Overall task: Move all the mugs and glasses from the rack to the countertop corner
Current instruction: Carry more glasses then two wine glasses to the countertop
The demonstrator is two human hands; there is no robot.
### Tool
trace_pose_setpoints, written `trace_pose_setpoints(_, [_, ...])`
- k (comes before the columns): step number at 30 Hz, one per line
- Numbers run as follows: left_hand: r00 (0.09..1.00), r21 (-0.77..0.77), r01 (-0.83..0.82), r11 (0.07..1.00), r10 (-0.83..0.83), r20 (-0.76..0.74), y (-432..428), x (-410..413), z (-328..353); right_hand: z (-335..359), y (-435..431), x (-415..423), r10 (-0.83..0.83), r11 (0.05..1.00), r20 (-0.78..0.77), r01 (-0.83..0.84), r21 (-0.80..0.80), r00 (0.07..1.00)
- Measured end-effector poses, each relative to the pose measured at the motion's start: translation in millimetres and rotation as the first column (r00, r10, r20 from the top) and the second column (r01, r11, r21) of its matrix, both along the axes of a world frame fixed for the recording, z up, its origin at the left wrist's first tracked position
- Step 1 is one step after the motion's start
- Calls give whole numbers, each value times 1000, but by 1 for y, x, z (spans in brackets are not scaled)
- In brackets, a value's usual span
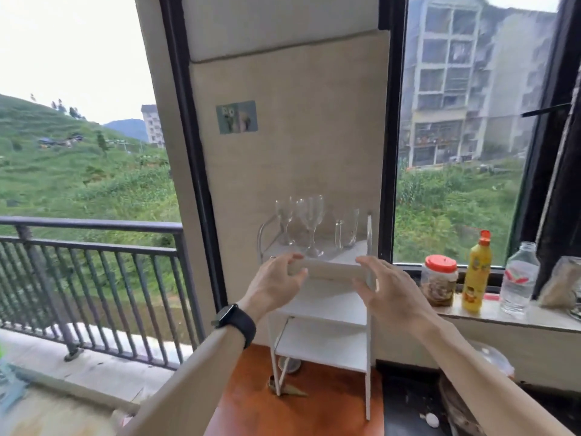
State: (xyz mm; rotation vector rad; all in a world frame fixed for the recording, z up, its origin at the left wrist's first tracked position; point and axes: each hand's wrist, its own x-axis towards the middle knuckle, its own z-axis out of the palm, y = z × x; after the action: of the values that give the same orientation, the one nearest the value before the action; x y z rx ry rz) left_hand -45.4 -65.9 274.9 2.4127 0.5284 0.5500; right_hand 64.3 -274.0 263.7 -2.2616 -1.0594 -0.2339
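A white tiered rack (pixel 327 306) stands on an orange-brown surface against the wall. On its top shelf stand clear stemmed wine glasses (pixel 311 221) at the left and a clear glass mug (pixel 347 228) at the right. My left hand (pixel 276 278), with a black watch on the wrist, curls around the top shelf's front left edge. At the front right corner of that shelf my right hand (pixel 380 291) hovers with fingers spread; whether it touches the rack is unclear.
On the window ledge at the right stand a red-lidded jar (pixel 439 284), a yellow bottle (pixel 478 275), a clear water bottle (pixel 518 278) and a bag. A railing (pixel 94 247) borders the balcony on the left. Dark clutter lies at the lower right.
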Motion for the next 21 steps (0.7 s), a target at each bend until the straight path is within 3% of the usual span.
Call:
trace_pose_setpoints(4, [996, -249, 41, 968, -19, 91, 47, 61, 6, 11, 59, 35, 3, 968, -313, 76, 241, 950])
trace_pose_setpoints(8, [983, -414, 111, 903, -37, 182, 83, 110, 7, 16, 109, 66, -3, 901, -485, 212, 378, 875])
trace_pose_setpoints(13, [975, -507, 210, 836, -141, 171, 106, 142, 0, 14, 145, 96, -110, 827, -563, 390, 406, 819])
trace_pose_setpoints(17, [947, -521, 316, 793, -234, 219, 107, 150, 4, 17, 161, 109, -26, 779, -701, 454, 432, 712])
trace_pose_setpoints(21, [933, -575, 357, 737, -247, 262, 107, 155, 8, 17, 168, 113, -20, 775, -732, 473, 419, 681])
